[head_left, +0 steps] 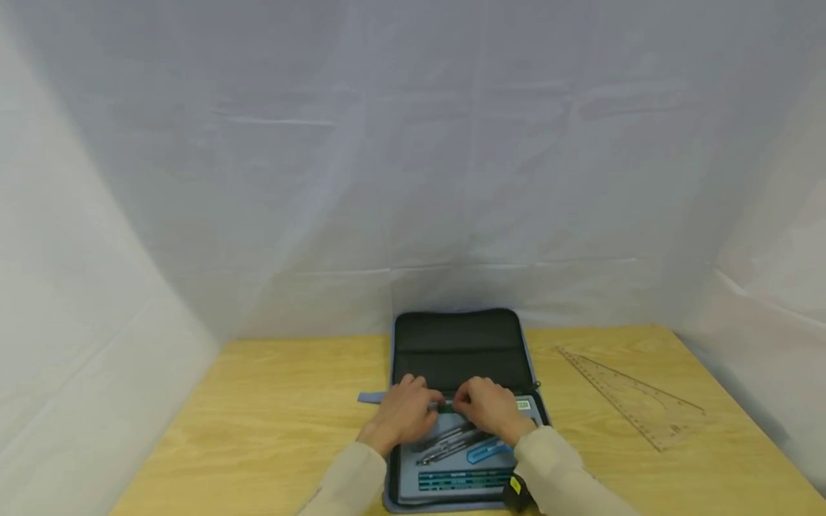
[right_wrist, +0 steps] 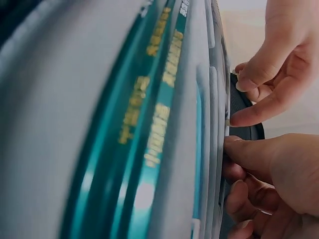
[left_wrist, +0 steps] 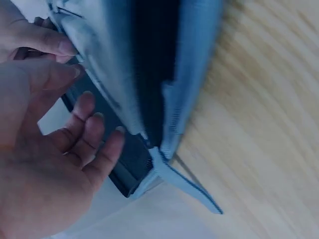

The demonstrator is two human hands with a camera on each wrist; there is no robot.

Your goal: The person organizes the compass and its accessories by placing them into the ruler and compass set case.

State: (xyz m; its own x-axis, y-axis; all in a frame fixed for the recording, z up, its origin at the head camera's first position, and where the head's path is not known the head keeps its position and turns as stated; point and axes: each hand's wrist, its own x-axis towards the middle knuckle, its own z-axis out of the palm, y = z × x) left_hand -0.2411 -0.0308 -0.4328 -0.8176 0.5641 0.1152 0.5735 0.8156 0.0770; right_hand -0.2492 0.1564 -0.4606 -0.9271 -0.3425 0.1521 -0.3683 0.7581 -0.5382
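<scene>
A zip case (head_left: 456, 351) lies unfolded on the table, its black lid at the back. Its grey tray (head_left: 413, 459) bears dark green pencils (head_left: 463, 481), metal drawing instruments (head_left: 445, 448) and a blue tool (head_left: 487, 451). At the tray's back edge are the left hand (head_left: 405, 410) and, to its right, the right hand (head_left: 493, 408). The left hand (left_wrist: 60, 144) has loosely bent fingers, its thumb by the edge. In the right wrist view, the right hand (right_wrist: 279, 179) has its thumb against the edge and its other fingers curled; whether it pinches anything is hidden.
A clear set square (head_left: 639, 401) lies on the wooden table (head_left: 277, 423) to the right of the case. A black object with a yellow label (head_left: 515, 484) is by the case's front right corner. A blue strap (head_left: 371, 397) sticks out left. White sheeting (head_left: 452, 179) surrounds the table.
</scene>
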